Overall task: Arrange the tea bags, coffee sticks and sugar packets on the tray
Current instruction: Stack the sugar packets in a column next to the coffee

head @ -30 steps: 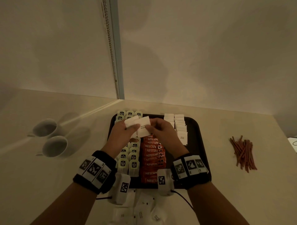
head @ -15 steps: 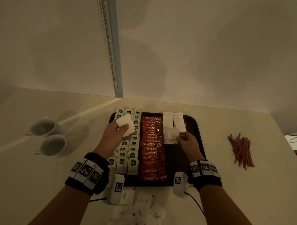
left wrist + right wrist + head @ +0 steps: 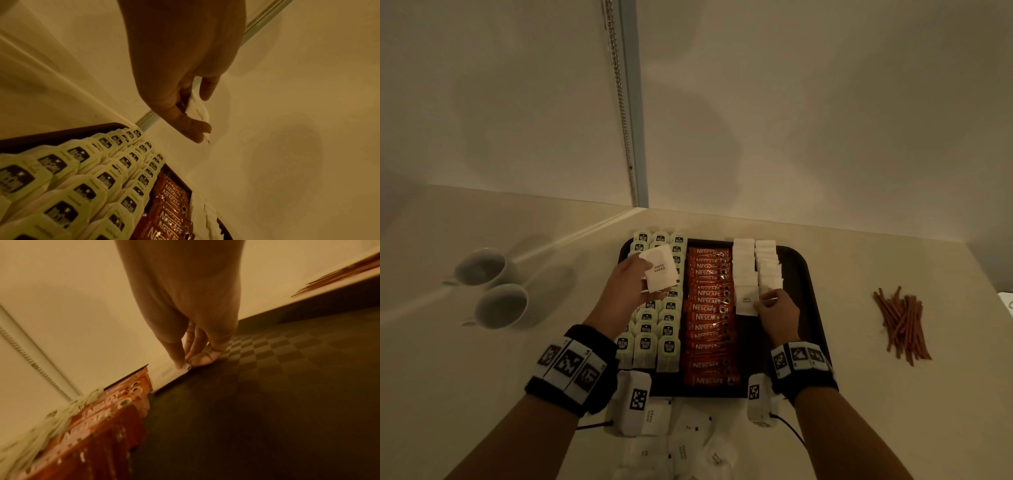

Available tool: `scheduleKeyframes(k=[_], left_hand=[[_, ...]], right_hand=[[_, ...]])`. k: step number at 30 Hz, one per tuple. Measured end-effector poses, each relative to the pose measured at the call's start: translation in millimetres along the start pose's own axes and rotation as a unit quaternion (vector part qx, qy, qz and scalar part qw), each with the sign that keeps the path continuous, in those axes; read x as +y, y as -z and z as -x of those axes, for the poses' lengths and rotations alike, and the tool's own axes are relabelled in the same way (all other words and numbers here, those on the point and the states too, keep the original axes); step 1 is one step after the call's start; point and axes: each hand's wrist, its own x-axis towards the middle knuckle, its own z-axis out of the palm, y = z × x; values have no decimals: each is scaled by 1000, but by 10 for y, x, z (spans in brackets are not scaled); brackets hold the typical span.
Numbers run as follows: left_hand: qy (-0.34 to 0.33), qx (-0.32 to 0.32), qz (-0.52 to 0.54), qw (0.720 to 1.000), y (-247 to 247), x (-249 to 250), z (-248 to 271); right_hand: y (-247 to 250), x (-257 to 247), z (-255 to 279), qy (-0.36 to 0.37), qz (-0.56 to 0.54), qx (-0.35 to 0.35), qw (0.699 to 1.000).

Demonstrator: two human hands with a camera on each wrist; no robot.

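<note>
Right hand (image 3: 777,313) pinches sugar packet (image 3: 745,301) corner, seemingly touching tray (image 3: 799,274)

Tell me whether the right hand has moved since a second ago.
Yes. The right hand left the left hand above the coffee sticks and went right, to the near end of the sugar packet rows, pinching a packet.

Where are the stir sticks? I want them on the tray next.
In the head view, the stir sticks lie piled on the counter, right of the tray, apart from it.
</note>
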Motion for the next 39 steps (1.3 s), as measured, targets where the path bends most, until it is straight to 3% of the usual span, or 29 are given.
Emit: scheduleKeyframes(k=[5,7,9,12,15,20,23,27,31,39], left_hand=[[-66,-44,-117,990,-17,-8,22],[-88,-44,-142,985,-24,-16,29],[-103,-35,-156,982,-66,-18,37],[-120,-28,-151,981,-172,-31,62],[-143,-28,-149,978,-283,-47,106],[-129,-43,-166,977,-221,-62,196],[-113,-41,-198,973,44,-82,290],[-79,-52,-237,967,562,-212,475],[-64,0,-275,959,1103,-469,634],[24,87,-274,958,1906,-995,1007]], right_hand=[[-12,-45,40,30,5,15,999],[35,-184,115,72,-23,8,997],[78,-434,274,138,-91,-60,984],[110,-843,581,186,-222,-206,935],[92,-1031,722,201,-289,-241,904],[186,-873,552,154,-313,-226,910],[346,-589,311,115,-282,-157,939],[485,-113,-44,62,-162,-64,983],[531,180,-200,38,-58,-37,997],[367,303,-289,14,65,2,998]])
